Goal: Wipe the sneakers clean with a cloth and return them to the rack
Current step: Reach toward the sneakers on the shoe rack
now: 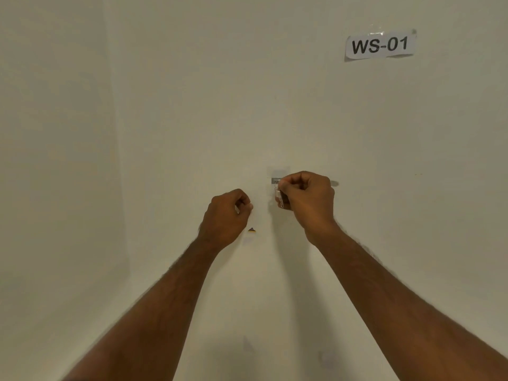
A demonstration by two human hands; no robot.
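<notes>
I face a plain cream wall. No sneakers, cloth or rack are in view. My right hand (306, 198) is raised to a small clear hook on a grey adhesive pad (276, 180) stuck to the wall, its fingers pinched on a small dark-and-clear object (279, 196) hanging there. What that object is I cannot tell. My left hand (229, 213) hovers a little lower and to the left, fingers curled shut with the thumb against the fingertips; nothing shows in it.
A paper label reading WS-01 (380, 45) is taped high on the right of the wall. A small dark mark (251, 230) sits on the wall below my left hand. A wall corner (114, 149) runs down the left side.
</notes>
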